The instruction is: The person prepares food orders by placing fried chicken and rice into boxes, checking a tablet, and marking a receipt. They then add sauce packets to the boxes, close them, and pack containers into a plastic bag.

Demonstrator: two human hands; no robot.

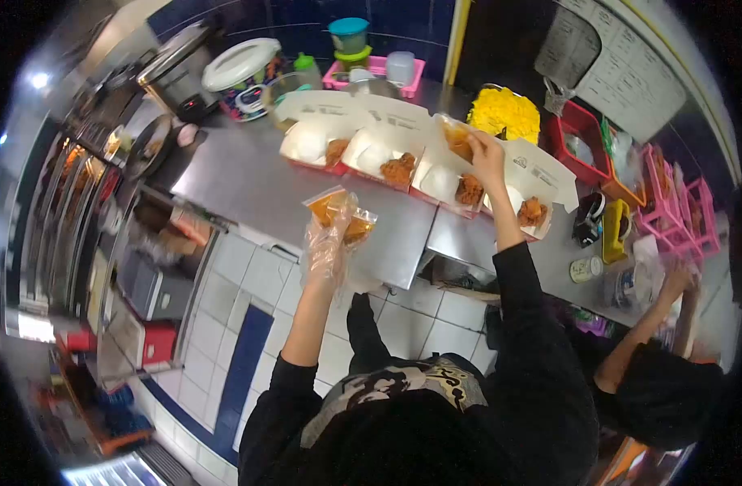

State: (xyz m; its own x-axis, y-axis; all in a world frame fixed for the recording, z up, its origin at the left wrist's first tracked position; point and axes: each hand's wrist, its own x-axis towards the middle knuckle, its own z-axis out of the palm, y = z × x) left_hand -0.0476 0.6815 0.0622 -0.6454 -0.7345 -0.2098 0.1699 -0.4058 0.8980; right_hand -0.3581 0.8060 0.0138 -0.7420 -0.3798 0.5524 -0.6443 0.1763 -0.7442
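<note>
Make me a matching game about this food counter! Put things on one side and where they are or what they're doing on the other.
Things
1. left hand
2. right hand
3. chicken
4. yellow pile

Places or states
a. behind the boxes
b. over the boxes, holding one sauce bag
c. in a clear glove, holding sauce bags
d. in the boxes, beside rice

Pairs: 1-c, 2-b, 3-d, 4-a
</note>
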